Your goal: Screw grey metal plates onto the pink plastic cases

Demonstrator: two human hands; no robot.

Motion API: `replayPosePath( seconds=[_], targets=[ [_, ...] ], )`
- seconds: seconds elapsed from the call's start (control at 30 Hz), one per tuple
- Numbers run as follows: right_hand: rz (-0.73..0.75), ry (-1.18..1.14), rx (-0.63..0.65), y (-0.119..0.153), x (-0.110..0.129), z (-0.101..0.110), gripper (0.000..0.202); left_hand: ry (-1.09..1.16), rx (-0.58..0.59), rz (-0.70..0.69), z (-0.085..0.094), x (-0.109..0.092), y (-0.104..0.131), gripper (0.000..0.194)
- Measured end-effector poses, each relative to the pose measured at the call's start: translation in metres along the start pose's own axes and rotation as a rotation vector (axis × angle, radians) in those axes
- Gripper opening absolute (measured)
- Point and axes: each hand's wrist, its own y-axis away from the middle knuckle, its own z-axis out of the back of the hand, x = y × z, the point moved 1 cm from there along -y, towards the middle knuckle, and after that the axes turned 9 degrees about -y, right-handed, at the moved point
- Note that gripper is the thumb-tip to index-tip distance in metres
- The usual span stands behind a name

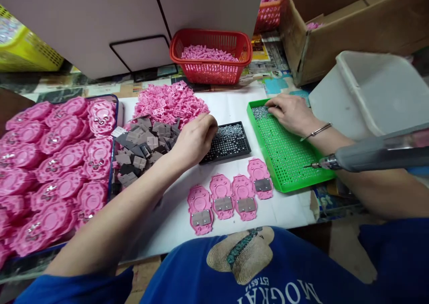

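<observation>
Four pink shells lie nearest, grey covers on them | driver tip over green tray | left hand curled at black tray, cannot tell if holding | right hand, fingers narrow, at green tray's far-end screws, grip hidden | red basket behind

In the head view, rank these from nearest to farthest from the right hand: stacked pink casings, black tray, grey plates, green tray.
From the right hand:
1. Green tray, at its fingertips.
2. Black tray, to its left.
3. Grey plates, heaped farther left.
4. Stacked pink casings, far left.
</observation>
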Motion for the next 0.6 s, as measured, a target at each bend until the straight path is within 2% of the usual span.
replayPosePath(
  seconds=[0.1, 0.2, 0.3, 0.4, 0.6],
  targets=[
    [0.054, -0.005, 0.039, 0.001, 0.007, -0.007, 0.033, 0.115, -0.029, 0.087, 0.004, -0.003, 0.001, 0.009],
    [0.071, -0.009, 0.074, -0.002, 0.013, -0.011, 0.034, 0.298, -0.01, 0.201, 0.006, -0.006, 0.002, 0.013],
    [0.072, -0.022, 0.097, -0.006, 0.015, -0.011, 0.021, 0.607, 0.017, 0.356, 0.004, -0.007, 0.003, 0.019],
    [0.05, -0.029, 0.106, -0.01, 0.015, -0.011, 0.017, 0.935, 0.035, 0.479, 0.003, -0.01, 0.003, 0.02],
    [-0.01, -0.085, 0.087, -0.012, 0.012, -0.007, 0.014, 1.369, 0.019, 0.664, 0.01, -0.016, 0.002, 0.008]
  ],
)
